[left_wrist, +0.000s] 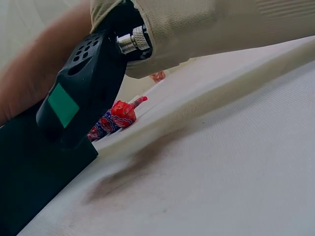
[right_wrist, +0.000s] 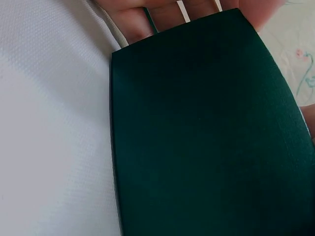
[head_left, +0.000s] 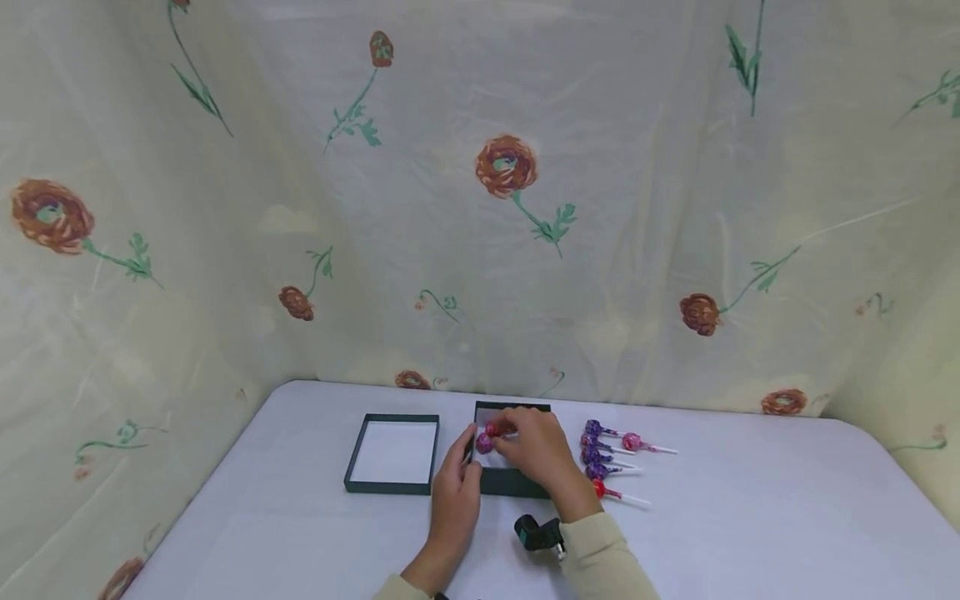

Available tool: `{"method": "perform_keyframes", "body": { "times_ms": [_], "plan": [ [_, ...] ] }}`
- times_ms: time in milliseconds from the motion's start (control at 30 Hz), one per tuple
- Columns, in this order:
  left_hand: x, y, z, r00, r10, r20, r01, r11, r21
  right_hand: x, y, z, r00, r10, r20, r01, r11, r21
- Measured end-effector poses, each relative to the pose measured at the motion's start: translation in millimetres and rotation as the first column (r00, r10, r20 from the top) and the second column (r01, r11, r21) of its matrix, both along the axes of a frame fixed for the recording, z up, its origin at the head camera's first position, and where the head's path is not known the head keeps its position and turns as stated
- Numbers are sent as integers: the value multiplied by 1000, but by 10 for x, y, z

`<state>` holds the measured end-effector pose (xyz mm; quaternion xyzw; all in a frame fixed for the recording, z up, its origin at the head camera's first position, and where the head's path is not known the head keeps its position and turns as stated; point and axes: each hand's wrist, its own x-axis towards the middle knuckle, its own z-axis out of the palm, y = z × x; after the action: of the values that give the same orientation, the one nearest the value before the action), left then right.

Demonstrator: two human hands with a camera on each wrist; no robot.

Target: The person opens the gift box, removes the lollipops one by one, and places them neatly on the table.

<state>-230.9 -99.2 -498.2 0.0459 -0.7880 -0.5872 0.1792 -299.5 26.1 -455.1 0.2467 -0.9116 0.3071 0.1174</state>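
A dark green box (head_left: 517, 483) with a pale inside stands on the white table. My left hand (head_left: 453, 496) rests against its left wall, fingers fairly straight along the outside. In the right wrist view, the left hand's fingers (right_wrist: 170, 14) show beyond the box wall (right_wrist: 197, 123). My right hand (head_left: 536, 446) reaches over the box and pinches a red-wrapped lollipop (head_left: 491, 428) between thumb and fingers; its stick is hidden by the hand. Beside it in the box is a pink-purple lollipop (head_left: 484, 442). The left wrist view catches the box (left_wrist: 29, 172) and a red-and-blue lollipop (left_wrist: 123, 114).
The box's shallow lid (head_left: 393, 489) lies to the left, pale inside up. Right of the box are several purple lollipops (head_left: 592, 427), a pink one (head_left: 632, 442) and a red one (head_left: 598, 489). A black wrist camera (head_left: 536, 533) sits at the right sleeve (head_left: 607, 554). Flowered cloth (head_left: 600, 333) hangs behind.
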Motion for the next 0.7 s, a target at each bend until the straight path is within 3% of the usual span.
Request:
{"method": "perform_keyframes", "body": {
  "times_ms": [500, 700],
  "plan": [
    [7, -20, 16, 1000, -15, -12, 15, 1000, 15, -8, -34, 52, 998, 46, 39, -53, 979, 196],
    [13, -12, 6, 1000, -8, -10, 8, 1000, 13, 10, -31, 55, 996, 40, 82, -56, 977, 208]
  ]
}}
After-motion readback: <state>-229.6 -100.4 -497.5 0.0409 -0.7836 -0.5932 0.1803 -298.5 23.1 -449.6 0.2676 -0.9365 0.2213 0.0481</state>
